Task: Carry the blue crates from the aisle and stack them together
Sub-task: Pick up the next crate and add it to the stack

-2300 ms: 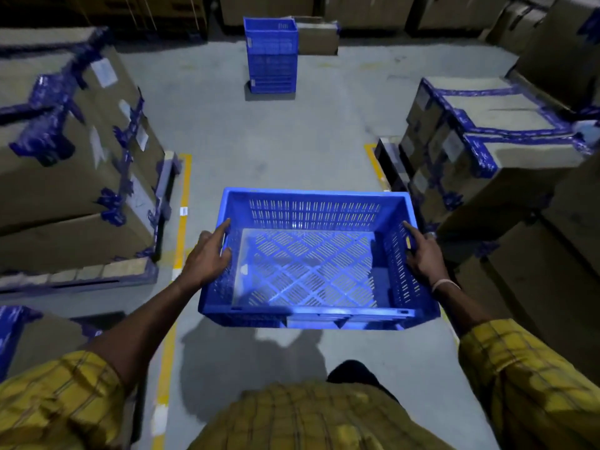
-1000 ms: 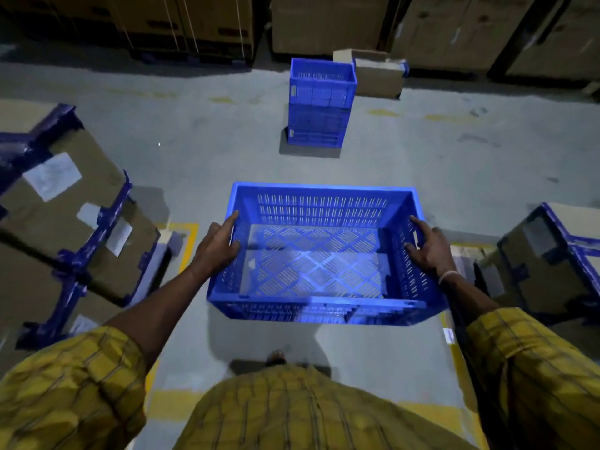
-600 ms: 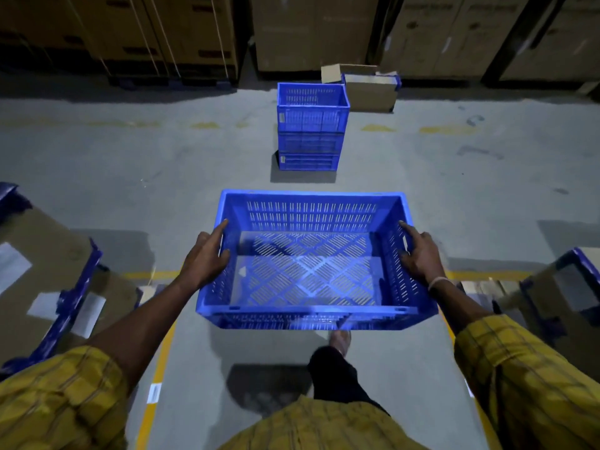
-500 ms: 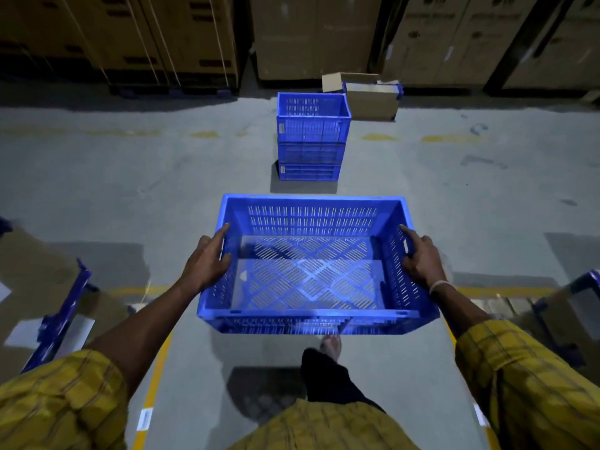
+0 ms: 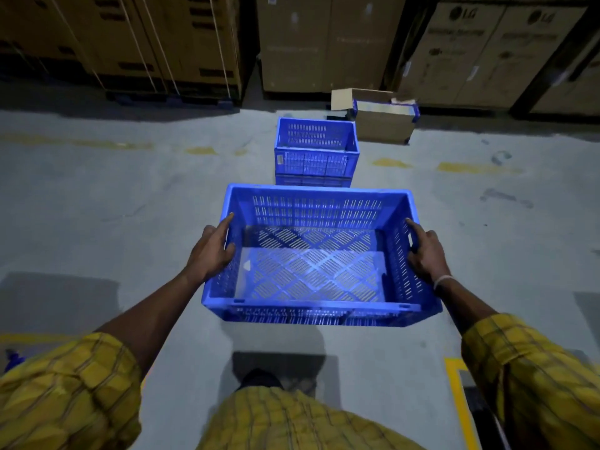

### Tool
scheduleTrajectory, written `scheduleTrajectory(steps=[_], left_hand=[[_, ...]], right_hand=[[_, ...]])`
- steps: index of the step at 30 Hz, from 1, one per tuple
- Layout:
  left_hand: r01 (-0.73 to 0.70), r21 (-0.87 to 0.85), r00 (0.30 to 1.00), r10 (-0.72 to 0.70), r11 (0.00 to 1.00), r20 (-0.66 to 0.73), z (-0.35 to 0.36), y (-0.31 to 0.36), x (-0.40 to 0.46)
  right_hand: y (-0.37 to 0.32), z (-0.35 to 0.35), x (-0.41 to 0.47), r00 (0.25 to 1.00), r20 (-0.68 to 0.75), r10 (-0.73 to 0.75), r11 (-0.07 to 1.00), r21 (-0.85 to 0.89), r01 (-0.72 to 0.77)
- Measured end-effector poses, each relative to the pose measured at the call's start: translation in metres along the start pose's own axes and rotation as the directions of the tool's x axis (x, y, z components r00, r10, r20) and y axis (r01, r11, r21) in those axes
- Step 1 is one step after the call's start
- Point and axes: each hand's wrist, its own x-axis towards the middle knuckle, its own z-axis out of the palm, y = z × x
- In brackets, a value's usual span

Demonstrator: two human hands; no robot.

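A blue, slotted, rectangular plastic crate [image 5: 313, 254] is held off the grey concrete floor [image 5: 113, 206], in front of the person's chest, its open top toward the camera. It holds nothing; its base is a lattice of diagonal slots, its walls carry rows of upright slots, and its rim is solid. The left hand [image 5: 211, 251] grips the left short wall, thumb curled inside over the rim and index finger laid straight along the rim. The right hand [image 5: 423, 254] grips the right short wall in the same way, a pale band around its wrist. Both arms come out of rolled yellow checked sleeves [image 5: 65, 391].

Directly beyond the carried crate's far rim stands a stack of blue slotted plastic crates [image 5: 315, 154] on the floor; its top crate holds nothing, and the base of the stack is hidden behind the carried crate. How many crates make up the stack cannot be told for sure. Just right of and behind the stack sits a small open brown cardboard box with blue tape [image 5: 383, 121]. No object lies on the strip of floor seen between the carried crate and the stack.

Worn yellow floor markings [image 5: 477, 167] run across the floor at the level of the stack, and a yellow painted corner [image 5: 457, 384] shows near the right sleeve. Along the far side stand tall brown cardboard cartons [image 5: 328, 40], some strapped with pale bands.
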Motion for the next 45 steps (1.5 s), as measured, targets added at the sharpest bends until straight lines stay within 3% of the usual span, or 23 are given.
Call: scheduleTrajectory(steps=[15, 28, 34, 41, 45], left_hand=[[0.001, 0.032, 0.994, -0.004, 0.999, 0.107, 0.012, -0.024, 0.365], [-0.038, -0.007, 0.997, 0.039, 0.999, 0.072, 0.047, 0.007, 0.652], [0.177, -0.104, 0.984, -0.177, 0.979, 0.008, 0.078, 0.037, 0.771], [0.225, -0.204, 0.974, -0.218, 0.953, 0.061, 0.136, 0.007, 0.919], [0.196, -0.239, 0.981, -0.19, 0.951, 0.047, 0.154, 0.021, 0.97]], right_hand=[[-0.056, 0.06, 0.333, 0.998, 0.005, 0.055, 0.998, -0.008, -0.055], [-0.053, 0.081, 0.625, 0.997, -0.029, 0.065, 0.996, 0.06, -0.063], [-0.043, 0.091, 0.766, 0.997, -0.005, 0.076, 0.992, 0.105, -0.075], [-0.029, 0.126, 0.906, 0.994, 0.029, 0.107, 0.991, 0.081, -0.109], [-0.013, 0.164, 0.968, 0.988, 0.045, 0.149, 0.986, 0.07, -0.152]])
